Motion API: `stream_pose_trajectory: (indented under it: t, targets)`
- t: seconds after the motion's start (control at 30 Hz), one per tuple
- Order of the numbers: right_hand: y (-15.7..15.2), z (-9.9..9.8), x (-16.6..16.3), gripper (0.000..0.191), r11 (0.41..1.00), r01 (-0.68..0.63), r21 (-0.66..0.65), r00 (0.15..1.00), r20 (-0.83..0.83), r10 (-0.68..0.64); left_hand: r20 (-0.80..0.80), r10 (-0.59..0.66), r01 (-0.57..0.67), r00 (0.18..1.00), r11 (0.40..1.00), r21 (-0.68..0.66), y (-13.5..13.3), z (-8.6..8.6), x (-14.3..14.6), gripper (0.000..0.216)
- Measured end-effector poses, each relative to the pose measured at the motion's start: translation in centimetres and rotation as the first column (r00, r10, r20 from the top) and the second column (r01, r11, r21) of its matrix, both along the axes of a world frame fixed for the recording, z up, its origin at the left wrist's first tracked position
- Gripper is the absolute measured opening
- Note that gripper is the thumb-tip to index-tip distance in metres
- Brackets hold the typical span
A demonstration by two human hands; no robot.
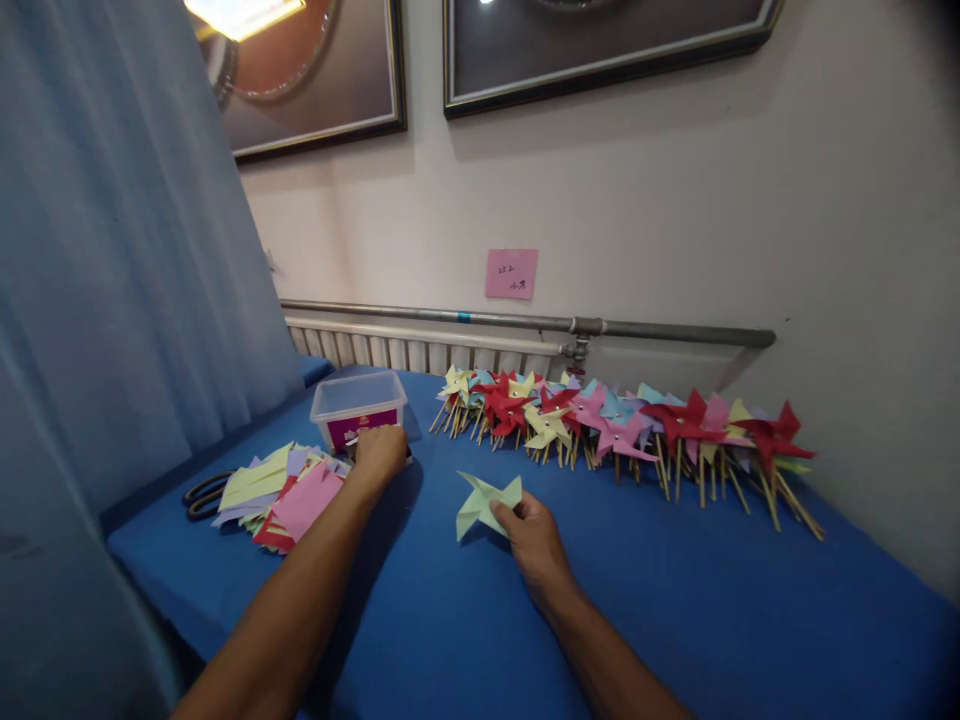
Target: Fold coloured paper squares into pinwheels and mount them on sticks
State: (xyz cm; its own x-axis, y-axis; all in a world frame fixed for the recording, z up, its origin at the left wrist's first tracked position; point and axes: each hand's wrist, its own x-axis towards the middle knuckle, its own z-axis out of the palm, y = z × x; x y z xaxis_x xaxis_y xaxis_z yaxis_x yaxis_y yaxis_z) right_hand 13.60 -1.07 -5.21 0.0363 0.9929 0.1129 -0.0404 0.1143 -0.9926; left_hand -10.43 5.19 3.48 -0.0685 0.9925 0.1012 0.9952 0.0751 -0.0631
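Observation:
My right hand (536,540) pinches a pale green paper pinwheel (480,503) between thumb and fingers, above the blue tabletop. No stick shows on this pinwheel. My left hand (381,452) is curled down in front of a clear plastic box (358,395) with a purple label. Its fingertips are hidden behind the hand, and whatever they hold is out of sight. Part of a small dark object (409,456) shows beside that hand. Left of it lies a loose heap of coloured paper pieces (259,485), partly covered by my forearm.
Many finished pinwheels on sticks (619,435) lie in a row along the wall side of the table (465,620). Black-handled scissors (206,495) are partly under the paper heap. A blue curtain (127,250) hangs at left; a radiator and pipe (510,322) run behind.

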Motion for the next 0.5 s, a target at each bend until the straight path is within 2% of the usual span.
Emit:
stream_pose_trajectory:
  t: [0.2, 0.5]
  targets:
    - [-0.1, 0.1, -0.3, 0.027, 1.0, -0.006, -0.006, 1.0, -0.022, 0.006, -0.001, -0.015, 0.015, 1.0, 1.0, -0.003, 0.2, -1.1, -1.0, 0.036]
    - [-0.5, 0.6, -0.4, 0.028, 1.0, -0.016, -0.015, 0.999, -0.034, 0.015, 0.022, -0.064, 0.066, 0.998, 0.995, -0.076, 0.5, -1.6, -1.7, 0.031]
